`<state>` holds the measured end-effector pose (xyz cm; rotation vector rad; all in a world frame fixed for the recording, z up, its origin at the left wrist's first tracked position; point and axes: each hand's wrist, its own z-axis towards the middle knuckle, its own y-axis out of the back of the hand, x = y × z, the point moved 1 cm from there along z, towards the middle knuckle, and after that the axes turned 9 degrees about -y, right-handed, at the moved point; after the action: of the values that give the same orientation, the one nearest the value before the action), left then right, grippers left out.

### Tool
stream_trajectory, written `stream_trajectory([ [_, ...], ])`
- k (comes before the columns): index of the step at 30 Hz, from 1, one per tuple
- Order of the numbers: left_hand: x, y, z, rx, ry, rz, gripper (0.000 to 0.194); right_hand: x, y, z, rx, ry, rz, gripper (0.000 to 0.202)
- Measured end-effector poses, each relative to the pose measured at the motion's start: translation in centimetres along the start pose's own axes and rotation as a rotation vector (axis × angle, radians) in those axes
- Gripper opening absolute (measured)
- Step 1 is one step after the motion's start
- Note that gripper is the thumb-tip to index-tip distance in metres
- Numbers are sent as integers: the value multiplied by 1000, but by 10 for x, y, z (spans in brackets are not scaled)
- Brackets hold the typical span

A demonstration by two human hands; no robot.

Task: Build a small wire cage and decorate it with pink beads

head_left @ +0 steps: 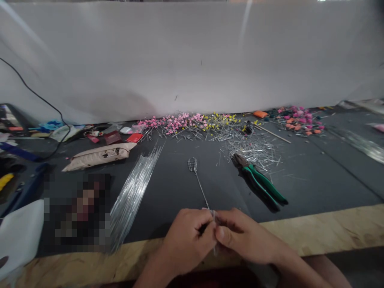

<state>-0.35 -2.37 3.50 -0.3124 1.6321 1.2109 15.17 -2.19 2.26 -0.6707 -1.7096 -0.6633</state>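
At the front edge of the table, my left hand point(192, 238) and my right hand point(247, 236) meet with fingers closed in a pinch. Between their fingertips are silvery wire ends, partly hidden by the fingers. A twisted wire stem point(201, 188) runs from there away from me over the dark mat, and its far end is a small cage-like wire loop point(192, 164). Right of the stem lie green-handled pliers point(264, 184), touched by neither hand. To the left, a bundle of straight metal wires point(135, 192) lies at a slant.
Pink flower-headed wires point(180, 122) and yellow ones point(223, 120) are heaped along the white back wall point(192, 60). Loose short wires point(258, 152) lie behind the pliers. A beige pouch point(100, 157) and a white container point(22, 236) are on the left.
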Motion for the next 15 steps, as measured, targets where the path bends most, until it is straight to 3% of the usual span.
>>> stream_trajectory([
  [5, -1, -1, -1, 24, -31, -17, 22, -8, 1, -2, 15, -105, 14, 41],
  [11, -2, -7, 0, -15, 50, -530, 28, -10, -1, -1, 65, -96, 213, 46],
  [15, 9, -14, 0, -146, 105, -742, 22, -11, -6, 3, 60, -58, 310, 44],
])
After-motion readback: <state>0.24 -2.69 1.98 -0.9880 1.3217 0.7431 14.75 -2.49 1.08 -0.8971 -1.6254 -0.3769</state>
